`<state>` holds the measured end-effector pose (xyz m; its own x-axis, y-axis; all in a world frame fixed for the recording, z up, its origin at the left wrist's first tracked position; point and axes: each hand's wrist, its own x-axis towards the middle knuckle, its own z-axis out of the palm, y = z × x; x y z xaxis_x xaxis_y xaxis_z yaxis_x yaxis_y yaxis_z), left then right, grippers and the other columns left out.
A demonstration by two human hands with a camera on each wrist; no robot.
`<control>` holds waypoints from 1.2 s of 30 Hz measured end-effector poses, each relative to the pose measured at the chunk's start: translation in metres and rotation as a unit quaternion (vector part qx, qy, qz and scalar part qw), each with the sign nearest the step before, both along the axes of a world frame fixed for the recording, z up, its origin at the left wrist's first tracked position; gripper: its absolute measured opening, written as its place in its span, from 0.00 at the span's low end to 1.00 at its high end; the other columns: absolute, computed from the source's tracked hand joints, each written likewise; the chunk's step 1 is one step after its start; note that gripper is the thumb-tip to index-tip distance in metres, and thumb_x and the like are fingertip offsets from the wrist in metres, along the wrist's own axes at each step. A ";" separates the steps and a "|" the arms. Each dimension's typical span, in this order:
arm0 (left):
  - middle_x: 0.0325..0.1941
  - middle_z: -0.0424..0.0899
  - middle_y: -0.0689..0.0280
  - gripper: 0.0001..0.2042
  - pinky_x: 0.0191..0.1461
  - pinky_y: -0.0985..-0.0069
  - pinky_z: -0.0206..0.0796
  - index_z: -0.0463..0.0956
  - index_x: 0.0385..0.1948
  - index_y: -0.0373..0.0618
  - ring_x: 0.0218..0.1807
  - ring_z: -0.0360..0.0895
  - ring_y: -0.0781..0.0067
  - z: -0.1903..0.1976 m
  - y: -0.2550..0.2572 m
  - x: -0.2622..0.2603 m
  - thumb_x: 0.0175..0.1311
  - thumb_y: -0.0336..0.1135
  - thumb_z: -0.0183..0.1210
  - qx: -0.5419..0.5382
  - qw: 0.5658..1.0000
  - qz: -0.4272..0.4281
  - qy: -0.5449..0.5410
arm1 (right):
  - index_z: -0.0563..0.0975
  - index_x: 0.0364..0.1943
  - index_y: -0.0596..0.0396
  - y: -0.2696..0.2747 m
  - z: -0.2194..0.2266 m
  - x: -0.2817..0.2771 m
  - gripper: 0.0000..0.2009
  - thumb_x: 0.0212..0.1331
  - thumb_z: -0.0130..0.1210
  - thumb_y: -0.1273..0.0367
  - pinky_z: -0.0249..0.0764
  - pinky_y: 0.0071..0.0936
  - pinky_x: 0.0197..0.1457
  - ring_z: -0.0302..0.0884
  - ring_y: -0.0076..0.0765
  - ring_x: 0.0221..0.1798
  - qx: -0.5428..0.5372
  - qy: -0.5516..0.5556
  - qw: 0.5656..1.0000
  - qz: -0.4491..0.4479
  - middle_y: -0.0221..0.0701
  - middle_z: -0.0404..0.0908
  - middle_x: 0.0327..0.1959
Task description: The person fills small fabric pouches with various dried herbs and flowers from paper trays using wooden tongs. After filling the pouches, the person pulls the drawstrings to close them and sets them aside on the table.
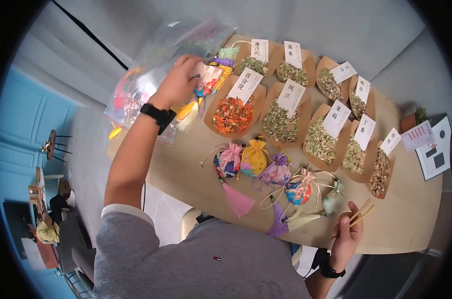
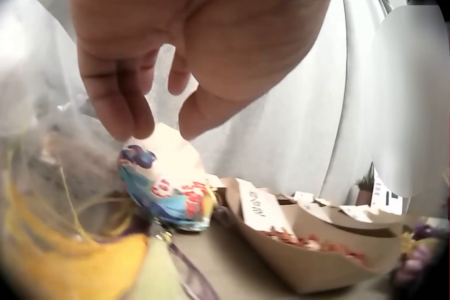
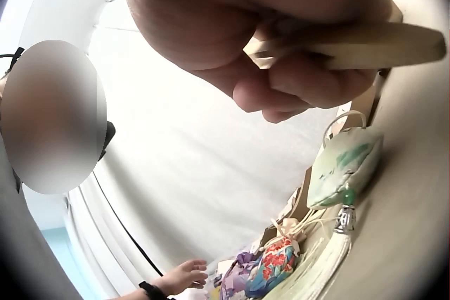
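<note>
My left hand pinches the peach top of a drawstring pouch with a blue and red floral print, its thumb and fingertips at either side of the top edge. A pale tassel trails below this pouch. Beside it lie more pouches, among them a yellow one, close to a clear plastic bag. My right hand holds pale wooden tongs over the table's front right, their tips pointing away from me. Nearest to that hand is a pale green pouch with a white tassel.
Several paper trays of dried herbs with white labels stand in two rows, including one of orange petals. In front of them sit a pink pouch, a yellow pouch and others. A potted plant and a white board are at the right.
</note>
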<state>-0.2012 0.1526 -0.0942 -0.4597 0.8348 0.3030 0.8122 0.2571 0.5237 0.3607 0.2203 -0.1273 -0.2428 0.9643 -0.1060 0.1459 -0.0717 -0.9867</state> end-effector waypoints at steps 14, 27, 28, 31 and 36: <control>0.58 0.76 0.55 0.07 0.44 0.72 0.73 0.76 0.38 0.38 0.42 0.80 0.61 0.111 -0.068 0.079 0.59 0.21 0.58 0.032 0.993 -0.053 0.096 | 0.77 0.52 0.63 0.005 0.062 -0.020 0.17 0.63 0.64 0.69 0.73 0.22 0.39 0.74 0.23 0.35 0.045 -0.030 0.984 0.172 0.28 0.77 0.35; 0.56 0.80 0.58 0.12 0.44 0.68 0.75 0.77 0.33 0.46 0.44 0.83 0.56 0.150 -0.097 0.219 0.48 0.19 0.60 0.073 0.922 -0.362 0.112 | 0.74 0.63 0.57 0.002 0.156 -0.136 0.26 0.58 0.64 0.77 0.71 0.23 0.45 0.77 0.22 0.44 0.094 0.093 0.834 0.536 0.29 0.82 0.44; 0.56 0.80 0.58 0.12 0.44 0.68 0.75 0.77 0.33 0.46 0.44 0.83 0.56 0.147 -0.098 0.222 0.48 0.19 0.60 0.081 0.922 -0.363 0.107 | 0.73 0.65 0.58 0.003 0.151 -0.132 0.28 0.58 0.64 0.78 0.69 0.17 0.38 0.76 0.17 0.39 0.006 0.116 0.825 0.553 0.27 0.82 0.40; 0.52 0.82 0.59 0.12 0.41 0.67 0.75 0.77 0.35 0.47 0.39 0.82 0.56 0.137 -0.097 0.228 0.48 0.20 0.60 0.054 0.923 -0.370 0.093 | 0.77 0.58 0.58 0.002 0.147 -0.118 0.21 0.59 0.64 0.78 0.71 0.20 0.38 0.76 0.17 0.37 0.025 0.063 0.854 0.516 0.24 0.81 0.35; 0.39 0.80 0.61 0.12 0.35 0.64 0.71 0.77 0.37 0.45 0.33 0.78 0.56 0.126 -0.079 0.234 0.49 0.21 0.59 -0.028 0.915 -0.383 0.126 | 0.81 0.49 0.55 -0.001 0.157 -0.114 0.13 0.59 0.63 0.75 0.74 0.26 0.36 0.79 0.24 0.35 0.176 -0.042 0.891 0.417 0.29 0.82 0.34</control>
<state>0.0326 0.0739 0.0316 0.3454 0.9002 0.2653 0.8584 -0.4173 0.2983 0.2469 0.2194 0.0295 -0.8956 0.4296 0.1154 0.0784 0.4078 -0.9097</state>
